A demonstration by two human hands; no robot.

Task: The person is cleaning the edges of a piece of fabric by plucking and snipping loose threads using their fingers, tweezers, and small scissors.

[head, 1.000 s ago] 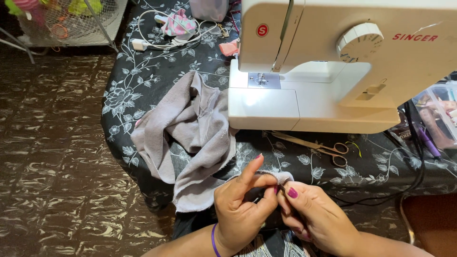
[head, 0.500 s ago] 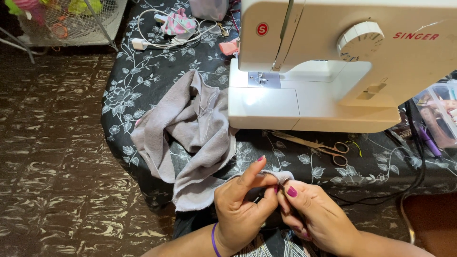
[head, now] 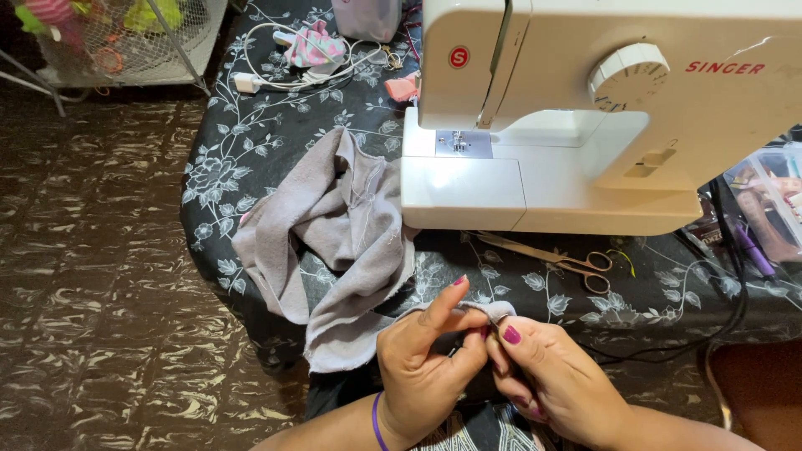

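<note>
A crumpled piece of light mauve-grey fabric [head: 334, 242] lies on the black floral tablecloth [head: 251, 150], left of a white sewing machine [head: 585, 125]. One edge of the fabric runs down to my hands at the table's front edge. My left hand [head: 426, 359] pinches that edge between thumb and fingers, index finger raised. My right hand [head: 551, 376] is pressed against it, fingertips pinching the same fabric edge. A purple band circles my left wrist.
Metal scissors [head: 560, 259] lie in front of the machine. A white cable and charger [head: 276, 79] and small bits of cloth sit at the table's back. A clear box of supplies [head: 769, 209] stands at right. A wire basket [head: 125, 38] stands on the dark floor, upper left.
</note>
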